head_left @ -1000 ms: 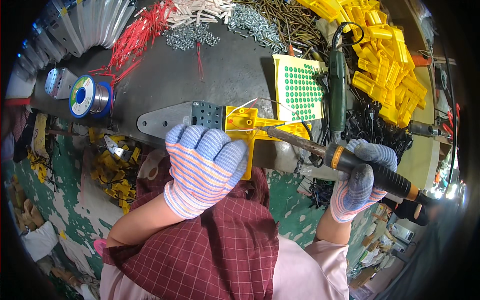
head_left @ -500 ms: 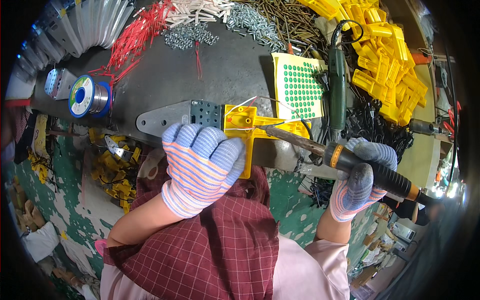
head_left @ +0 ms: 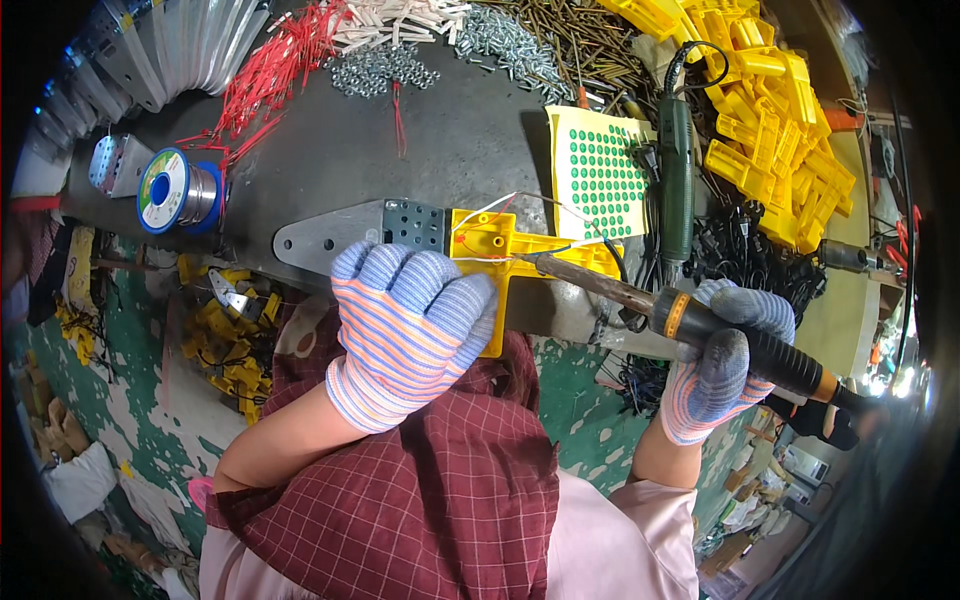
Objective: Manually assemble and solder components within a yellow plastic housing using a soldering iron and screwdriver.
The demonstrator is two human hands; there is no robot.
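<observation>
1 yellow part lies between 2 hands.

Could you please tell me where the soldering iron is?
In the head view, the soldering iron is right of centre, in the right hand, its tip over the yellow housing.

A plastic housing is lying at the bench's near edge, a metal plate adjoining its left. The left hand is covering part of their near side; from the right, a soldering iron is reaching over the housing. Wires, nuts and screws are lying left to right along the far edge, a sheet behind the housing, a power tool right of it.
</observation>
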